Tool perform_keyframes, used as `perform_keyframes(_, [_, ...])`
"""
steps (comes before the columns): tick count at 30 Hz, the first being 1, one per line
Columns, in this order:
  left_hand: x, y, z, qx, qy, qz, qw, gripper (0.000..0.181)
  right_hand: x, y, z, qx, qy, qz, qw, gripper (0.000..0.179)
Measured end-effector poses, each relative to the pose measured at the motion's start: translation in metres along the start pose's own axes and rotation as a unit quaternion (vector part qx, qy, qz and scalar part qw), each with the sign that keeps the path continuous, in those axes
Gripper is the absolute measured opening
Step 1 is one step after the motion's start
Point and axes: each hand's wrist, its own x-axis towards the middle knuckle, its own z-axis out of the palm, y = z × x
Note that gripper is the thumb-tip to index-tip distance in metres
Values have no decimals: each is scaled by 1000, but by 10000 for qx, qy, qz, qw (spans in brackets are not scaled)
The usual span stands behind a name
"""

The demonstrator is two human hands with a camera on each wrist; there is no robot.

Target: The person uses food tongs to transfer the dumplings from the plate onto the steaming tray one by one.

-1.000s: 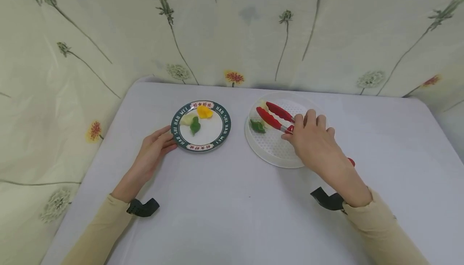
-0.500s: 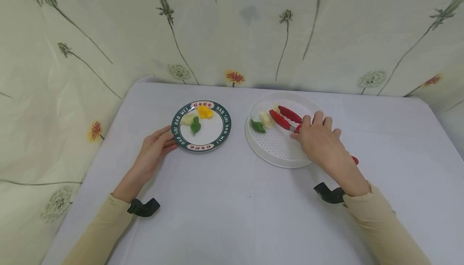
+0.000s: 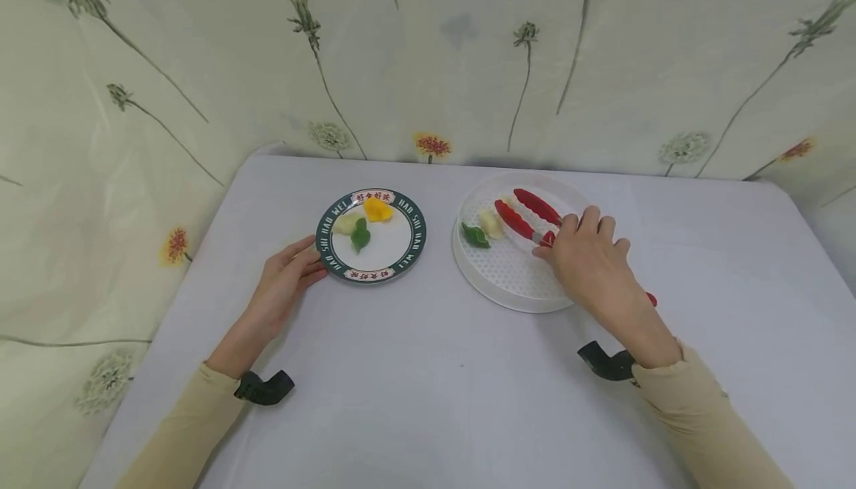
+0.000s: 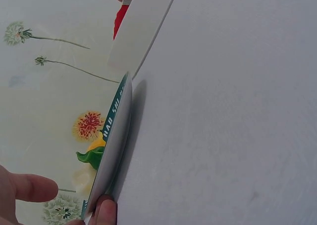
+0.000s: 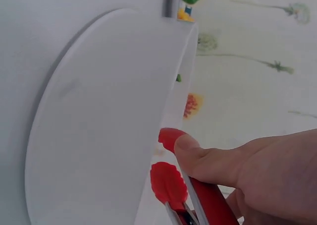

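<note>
The loose left hand [image 3: 284, 277] is touching the left plate [image 3: 394, 240] holding three pieces [image 3: 360, 235], the right hand [image 3: 597, 266] gripping tongs [image 3: 511, 218], more waiting in the tray [image 3: 515, 302].

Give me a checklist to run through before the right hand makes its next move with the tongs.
1. Right hand holding the red tongs: ok.
2. Tongs lined up with the white tray: ok, their ends lie within its outline in the head view.
3. Tongs spread: ok, the ends stand apart.
4. Piece secured between the ends: cannot tell.
5. Left hand at the plate: ok, fingers at its rim.
6. Room on the plate: ok, bare white beside the yellow piece.
</note>
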Motion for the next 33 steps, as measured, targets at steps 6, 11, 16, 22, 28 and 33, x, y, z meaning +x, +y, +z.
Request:
perform_keyframes(6, [-1,-1,-1,-3,-17,51,10000,62,-4,-9,-7,4,323,-277,9991,59])
perform_keyframes(11, [-1,-2,-3,61,-4,42,10000,61,-4,-24,-16,10,285,-477,9985,64])
perform_keyframes(16, [-1,-3,-4,74,19,36,10000,61,-2,-43,-19,176,-37,-742,9971,69])
perform_keyframes(22, [-1,-2,-4,69,23,-11,10000,61,0,-67,-19,172,-31,-1108,9937,68])
perform_keyframes(28, [-1,-1,-3,68,24,14,10000,61,5,-89,-14,-2,88,-1351,9908,68])
perform_keyframes(33, [-1,1,-2,42,7,27,10000,61,12,-106,-7,63,-78,-1383,9903,71])
